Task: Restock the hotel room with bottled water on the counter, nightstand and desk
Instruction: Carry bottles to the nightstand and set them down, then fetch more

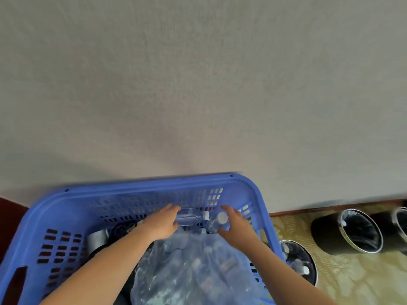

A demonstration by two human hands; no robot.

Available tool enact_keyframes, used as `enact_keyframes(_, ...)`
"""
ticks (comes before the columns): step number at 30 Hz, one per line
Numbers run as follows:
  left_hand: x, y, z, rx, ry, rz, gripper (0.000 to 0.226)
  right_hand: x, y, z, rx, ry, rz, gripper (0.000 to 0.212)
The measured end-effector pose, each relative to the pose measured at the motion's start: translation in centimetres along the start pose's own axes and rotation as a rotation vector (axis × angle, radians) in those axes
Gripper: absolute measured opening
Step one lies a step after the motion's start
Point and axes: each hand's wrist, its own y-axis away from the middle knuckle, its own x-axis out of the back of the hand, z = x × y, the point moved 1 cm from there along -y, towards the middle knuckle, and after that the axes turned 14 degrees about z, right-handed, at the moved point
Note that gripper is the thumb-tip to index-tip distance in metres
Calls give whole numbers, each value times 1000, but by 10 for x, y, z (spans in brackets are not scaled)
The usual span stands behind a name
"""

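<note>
A blue plastic basket [141, 188] with slotted walls fills the lower left of the head view. Both my hands reach into its far end. My left hand [161, 222] grips a clear water bottle [193, 216] that lies sideways, its white cap pointing right. My right hand [236, 225] holds a second clear bottle [217, 223] by its body, white cap tilted up toward me. A clear plastic bag [189, 269] with more small items lies in the basket under my forearms.
A roll of grey tape [98, 238] and a dark object sit in the basket's left part. Right of the basket, on a patterned floor, stand black bins [352, 234] with plastic liners; one [299, 260] holds bottles. A pale wall rises behind.
</note>
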Motion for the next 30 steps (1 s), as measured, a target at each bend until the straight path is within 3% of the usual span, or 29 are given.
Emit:
enact_keyframes(10,-47,-57,-4,-80,-255,-121,65,-23,-23,17,27,31,-40,55)
enact_keyframes(16,-67,-59,-7,-122,-475,49,77,-37,-16,15,48,65,14,35)
enact_keyframes(20,-79,-55,-5,-67,-447,108,72,-42,-13,15,46,109,8,27)
enact_keyframes(30,-80,-33,-8,33,-297,142,78,-49,-4,11,-21,111,50,33)
